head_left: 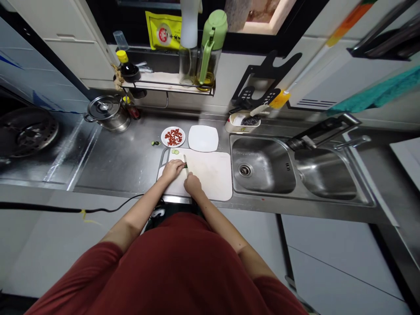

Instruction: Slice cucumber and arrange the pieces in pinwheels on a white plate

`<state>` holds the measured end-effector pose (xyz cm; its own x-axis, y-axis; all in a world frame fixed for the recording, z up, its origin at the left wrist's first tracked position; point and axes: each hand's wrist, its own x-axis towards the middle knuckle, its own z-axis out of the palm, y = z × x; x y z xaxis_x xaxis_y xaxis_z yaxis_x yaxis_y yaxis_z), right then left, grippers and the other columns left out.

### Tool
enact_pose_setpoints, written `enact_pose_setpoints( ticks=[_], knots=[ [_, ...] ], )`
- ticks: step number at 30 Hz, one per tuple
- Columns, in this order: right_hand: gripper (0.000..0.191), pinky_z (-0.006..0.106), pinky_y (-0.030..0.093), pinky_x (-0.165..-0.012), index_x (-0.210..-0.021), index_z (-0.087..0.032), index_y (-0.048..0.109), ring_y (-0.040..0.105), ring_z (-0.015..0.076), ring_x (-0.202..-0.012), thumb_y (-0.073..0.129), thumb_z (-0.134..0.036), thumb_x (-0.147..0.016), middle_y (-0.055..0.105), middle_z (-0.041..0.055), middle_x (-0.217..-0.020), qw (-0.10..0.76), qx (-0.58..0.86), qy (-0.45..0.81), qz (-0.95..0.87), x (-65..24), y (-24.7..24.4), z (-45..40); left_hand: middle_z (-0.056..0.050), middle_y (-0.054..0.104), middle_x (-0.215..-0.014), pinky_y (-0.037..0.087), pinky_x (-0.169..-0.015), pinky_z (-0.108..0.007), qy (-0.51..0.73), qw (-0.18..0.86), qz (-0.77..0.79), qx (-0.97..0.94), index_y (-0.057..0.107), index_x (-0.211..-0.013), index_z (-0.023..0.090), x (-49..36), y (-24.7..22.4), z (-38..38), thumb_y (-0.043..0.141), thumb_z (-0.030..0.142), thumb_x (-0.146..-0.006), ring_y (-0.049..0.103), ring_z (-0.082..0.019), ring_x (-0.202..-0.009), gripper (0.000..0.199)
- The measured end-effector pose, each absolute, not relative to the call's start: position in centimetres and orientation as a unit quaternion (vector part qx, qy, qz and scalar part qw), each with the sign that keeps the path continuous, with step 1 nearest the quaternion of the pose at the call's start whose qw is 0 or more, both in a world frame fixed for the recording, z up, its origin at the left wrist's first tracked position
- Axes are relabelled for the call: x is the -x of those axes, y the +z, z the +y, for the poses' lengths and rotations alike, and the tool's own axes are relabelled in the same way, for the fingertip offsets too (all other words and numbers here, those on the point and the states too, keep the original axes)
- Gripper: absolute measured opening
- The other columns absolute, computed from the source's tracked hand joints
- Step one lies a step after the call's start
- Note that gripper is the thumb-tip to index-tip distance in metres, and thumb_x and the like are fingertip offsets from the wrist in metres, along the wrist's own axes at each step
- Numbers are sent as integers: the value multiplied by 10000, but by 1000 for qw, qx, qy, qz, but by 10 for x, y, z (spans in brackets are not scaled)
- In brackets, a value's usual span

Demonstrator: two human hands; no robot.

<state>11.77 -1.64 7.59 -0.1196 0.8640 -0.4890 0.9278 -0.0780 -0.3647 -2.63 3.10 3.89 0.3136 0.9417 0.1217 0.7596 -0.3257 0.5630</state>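
Note:
A white cutting board point(213, 177) lies on the steel counter. On it, my right hand point(193, 183) is wrapped round the handle of a knife point(185, 159), its narrow blade pointing away from me. My left hand point(173, 169) presses a piece of cucumber point(186, 166) to the board, right beside the blade; most of that piece is hidden under my fingers. Pale green cucumber slices point(175, 152) rest at the board's upper left. Two small dark green end pieces point(155, 143) sit on the counter just beyond.
Behind the board stand a plate of chopped red pieces point(173, 137) and a white square plate point(203, 138). A lidded steel pot point(110, 114) is at the left, near the stove point(24, 131). The double sink point(262, 164) adjoins on the right. A shelf with bottles point(164, 83) hangs above.

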Motion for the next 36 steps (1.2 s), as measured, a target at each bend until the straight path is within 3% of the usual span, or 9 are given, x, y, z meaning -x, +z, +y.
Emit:
enact_pose_setpoints(
  ticks=[8, 36],
  knots=[
    [234, 327, 473, -759, -1077, -112, 499, 638, 250, -948, 372, -132, -882, 648, 165, -995, 79, -667, -328, 665, -127, 77, -41, -45, 676, -983, 447, -900, -335, 227, 197, 548, -781, 678, -974, 220, 25, 41, 29, 492, 238, -881, 590, -191, -973, 209],
    [263, 316, 479, -783, -1109, -104, 499, 626, 248, -988, 394, -150, -872, 642, 158, -1033, 41, -664, -325, 673, -116, 75, -9, -36, 677, -970, 451, -893, -330, 224, 197, 541, -786, 679, -954, 223, 26, 38, 31, 497, 243, -879, 594, -181, -948, 198]
  ],
)
